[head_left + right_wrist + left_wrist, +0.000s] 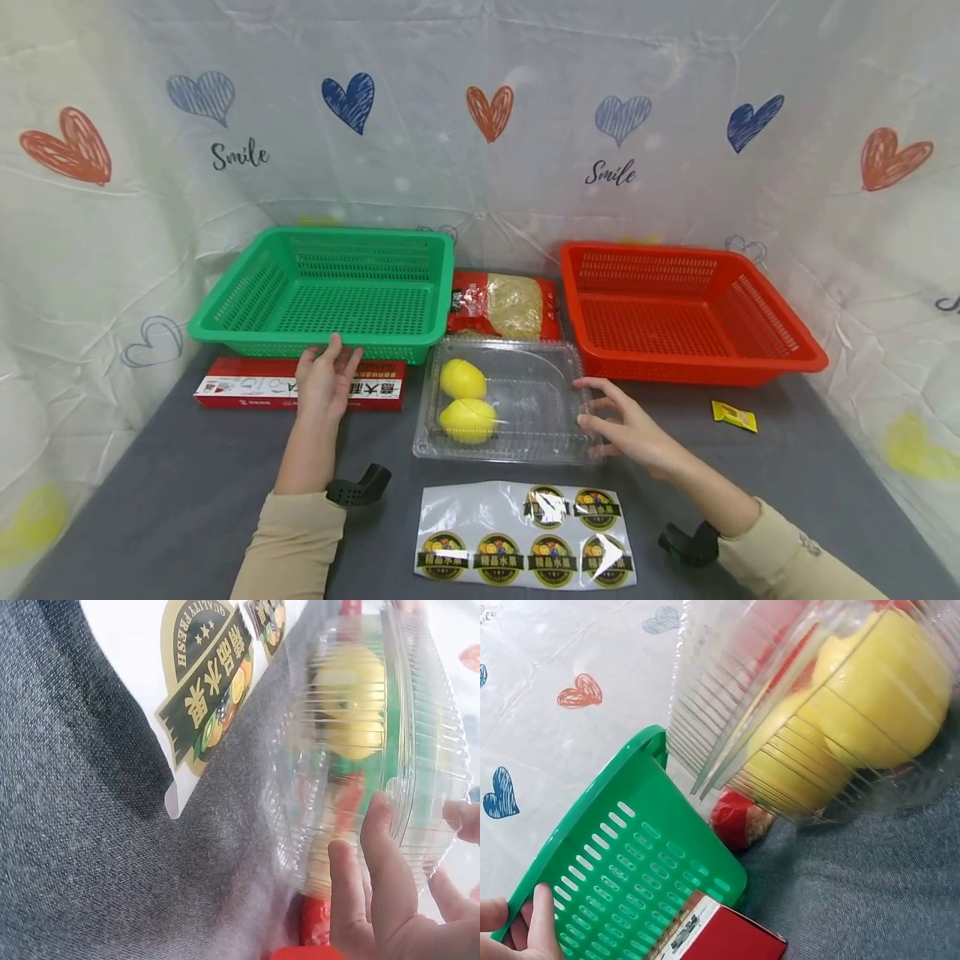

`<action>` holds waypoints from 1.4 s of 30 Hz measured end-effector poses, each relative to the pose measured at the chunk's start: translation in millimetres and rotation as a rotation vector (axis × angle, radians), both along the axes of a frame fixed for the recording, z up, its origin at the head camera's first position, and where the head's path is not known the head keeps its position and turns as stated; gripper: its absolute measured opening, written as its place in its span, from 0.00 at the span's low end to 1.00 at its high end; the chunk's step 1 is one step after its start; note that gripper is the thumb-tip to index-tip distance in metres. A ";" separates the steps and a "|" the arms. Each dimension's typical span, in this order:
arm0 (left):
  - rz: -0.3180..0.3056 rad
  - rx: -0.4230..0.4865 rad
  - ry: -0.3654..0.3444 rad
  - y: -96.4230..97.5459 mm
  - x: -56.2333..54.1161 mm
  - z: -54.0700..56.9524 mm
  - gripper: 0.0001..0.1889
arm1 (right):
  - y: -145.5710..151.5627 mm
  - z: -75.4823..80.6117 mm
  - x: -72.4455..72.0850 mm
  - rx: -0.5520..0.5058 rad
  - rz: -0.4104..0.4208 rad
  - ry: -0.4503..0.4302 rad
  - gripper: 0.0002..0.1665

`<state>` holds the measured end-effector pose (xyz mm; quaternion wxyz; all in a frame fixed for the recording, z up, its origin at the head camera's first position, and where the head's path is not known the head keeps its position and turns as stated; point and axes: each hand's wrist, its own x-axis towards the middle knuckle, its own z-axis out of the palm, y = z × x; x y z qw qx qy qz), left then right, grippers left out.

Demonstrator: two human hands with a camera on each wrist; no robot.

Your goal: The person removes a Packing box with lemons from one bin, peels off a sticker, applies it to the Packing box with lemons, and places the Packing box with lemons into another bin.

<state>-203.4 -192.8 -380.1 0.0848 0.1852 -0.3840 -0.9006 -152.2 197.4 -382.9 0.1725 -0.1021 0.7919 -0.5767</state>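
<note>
My left hand (326, 385) is at the front rim of the green basket (337, 310), one digit over the rim and the other fingers below it. The left wrist view shows fingers (544, 919) on both sides of that rim. My right hand (630, 425) holds the right edge of a clear plastic clamshell box (536, 400), its fingers (386, 862) spread along the seam between lid and base. Two yellow lemons (468, 421) lie inside at the left, seen through the lid, which lies down over them.
A red basket (697, 367) stands at the back right, a yellow packet (735, 416) in front of it. Between the baskets lies a red-and-clear food bag (510, 304). A long red box (247, 398) lies before the green basket. A sticker sheet (517, 504) is at the front.
</note>
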 end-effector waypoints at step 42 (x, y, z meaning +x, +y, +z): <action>-0.474 -0.840 0.017 -5.3 58.1 13.3 0.23 | 14.1 4.5 43.5 0.035 -0.147 0.219 0.15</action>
